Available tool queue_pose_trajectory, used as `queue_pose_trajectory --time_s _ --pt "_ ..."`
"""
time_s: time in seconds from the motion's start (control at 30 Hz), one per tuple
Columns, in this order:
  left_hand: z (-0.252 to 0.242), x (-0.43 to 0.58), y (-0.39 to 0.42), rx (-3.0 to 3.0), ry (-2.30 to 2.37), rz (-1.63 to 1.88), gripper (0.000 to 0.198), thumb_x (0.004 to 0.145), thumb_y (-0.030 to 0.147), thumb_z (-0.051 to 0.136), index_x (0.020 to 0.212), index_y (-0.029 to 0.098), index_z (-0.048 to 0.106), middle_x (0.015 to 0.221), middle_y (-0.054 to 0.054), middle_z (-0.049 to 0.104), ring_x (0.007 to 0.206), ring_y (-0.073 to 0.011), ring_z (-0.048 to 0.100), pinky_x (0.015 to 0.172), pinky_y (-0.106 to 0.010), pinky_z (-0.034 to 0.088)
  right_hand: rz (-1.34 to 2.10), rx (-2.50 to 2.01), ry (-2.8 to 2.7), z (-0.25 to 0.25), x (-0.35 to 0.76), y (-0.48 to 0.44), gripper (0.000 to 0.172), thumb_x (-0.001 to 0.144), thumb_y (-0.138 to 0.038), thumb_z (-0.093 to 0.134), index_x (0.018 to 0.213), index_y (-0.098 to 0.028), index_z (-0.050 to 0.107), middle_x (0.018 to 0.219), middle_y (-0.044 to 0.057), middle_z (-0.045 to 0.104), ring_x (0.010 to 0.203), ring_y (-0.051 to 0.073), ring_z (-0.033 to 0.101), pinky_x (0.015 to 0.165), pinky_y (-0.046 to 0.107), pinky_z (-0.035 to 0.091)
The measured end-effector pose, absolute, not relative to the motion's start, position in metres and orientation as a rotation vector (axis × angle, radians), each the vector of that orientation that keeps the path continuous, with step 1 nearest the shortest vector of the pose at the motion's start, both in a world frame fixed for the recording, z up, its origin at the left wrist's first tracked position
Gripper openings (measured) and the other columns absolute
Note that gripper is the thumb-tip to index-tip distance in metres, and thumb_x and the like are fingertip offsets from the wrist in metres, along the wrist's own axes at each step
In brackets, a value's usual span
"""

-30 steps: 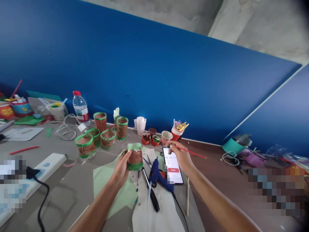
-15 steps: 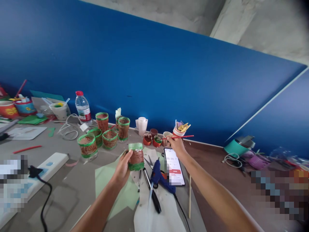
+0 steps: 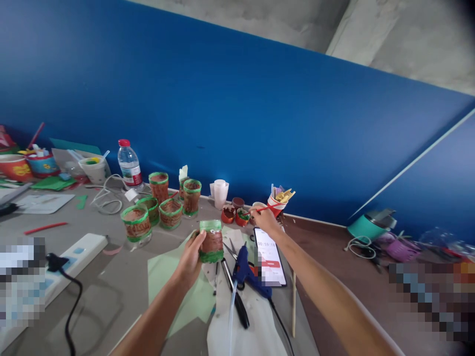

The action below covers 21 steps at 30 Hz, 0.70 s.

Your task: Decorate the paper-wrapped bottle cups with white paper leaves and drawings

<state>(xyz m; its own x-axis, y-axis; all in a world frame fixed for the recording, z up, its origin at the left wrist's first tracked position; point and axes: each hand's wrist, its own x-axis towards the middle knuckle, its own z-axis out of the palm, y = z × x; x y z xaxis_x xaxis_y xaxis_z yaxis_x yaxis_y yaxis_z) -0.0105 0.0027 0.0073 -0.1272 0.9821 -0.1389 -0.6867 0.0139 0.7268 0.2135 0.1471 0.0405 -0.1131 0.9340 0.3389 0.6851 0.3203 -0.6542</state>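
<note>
A cup [image 3: 213, 243] painted brown with green bands at rim and base is gripped in my left hand [image 3: 192, 254], with a small white spot near its top. My right hand [image 3: 265, 220] pinches a thin red stick [image 3: 269, 208], whose left end is over a small red cup with green paint [image 3: 242, 216]. Beside that stands another small red cup with dark paint [image 3: 228, 213]. A white cup is partly hidden behind my right fingers. Below my right hand lies a phone [image 3: 269, 257] showing a timer.
A blue glue gun [image 3: 243, 269], scissors and a black-handled tool lie in front. Several brown-green cups [image 3: 135, 221] and a water bottle [image 3: 129, 165] stand at the back left. A power strip [image 3: 79, 252] lies left; a teal container [image 3: 367, 225] sits right.
My right hand has moved slightly left and the red stick's tip has shifted to the green paint cup. My left hand holds the cup much as before.
</note>
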Motion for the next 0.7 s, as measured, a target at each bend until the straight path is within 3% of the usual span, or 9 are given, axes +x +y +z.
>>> queue_pose_trajectory --time_s 0.1,0.3,0.43,0.6,0.7 --pt "0.0049 -0.0108 0.0037 0.486 0.769 1.512 0.036 0.068 0.042 0.077 0.089 0.015 0.066 0.088 -0.007 0.074 0.084 -0.0239 0.070 0.074 -0.032 0.052 0.399 -1.426 -1.875 0.0411 0.2163 0.1486 0.027 0.081 -0.025 0.046 0.084 -0.019 0.072 0.097 0.007 0.072 0.090 0.022 0.064 0.084 0.035 0.047" --pt "0.0063 -0.0108 0.0028 0.495 0.773 1.502 0.035 0.070 0.043 0.076 0.089 0.015 0.066 0.092 -0.009 0.075 0.088 -0.0257 0.070 0.075 -0.033 0.052 0.438 -1.365 -1.991 0.0421 0.2173 0.1442 0.023 0.076 -0.023 0.051 0.078 -0.021 0.074 0.076 0.003 0.071 0.071 0.019 0.064 0.069 0.031 0.050" --pt "0.0060 -0.0108 0.0026 0.492 0.774 1.503 0.035 0.070 0.042 0.076 0.089 0.015 0.066 0.092 -0.009 0.075 0.087 -0.0250 0.070 0.075 -0.032 0.051 0.399 -1.333 -1.981 0.0433 0.2158 0.1415 0.028 0.081 -0.025 0.047 0.087 -0.020 0.073 0.090 0.006 0.072 0.084 0.021 0.064 0.078 0.034 0.050" --pt "0.0031 -0.0114 0.0034 0.501 0.791 1.516 0.034 0.071 0.042 0.075 0.089 0.015 0.065 0.088 -0.006 0.074 0.079 -0.0211 0.070 0.067 -0.027 0.050 0.447 -1.307 -2.022 0.0398 0.2115 0.1409 0.024 0.077 -0.021 0.049 0.081 -0.020 0.073 0.077 0.003 0.071 0.074 0.020 0.064 0.072 0.033 0.050" --pt "0.0039 -0.0112 0.0034 0.496 0.793 1.513 0.034 0.070 0.042 0.076 0.089 0.015 0.065 0.088 -0.006 0.074 0.079 -0.0215 0.070 0.067 -0.028 0.050 0.456 -1.293 -2.001 0.0402 0.2127 0.1426 0.024 0.078 -0.022 0.049 0.081 -0.020 0.073 0.083 0.004 0.072 0.080 0.020 0.064 0.077 0.033 0.050"
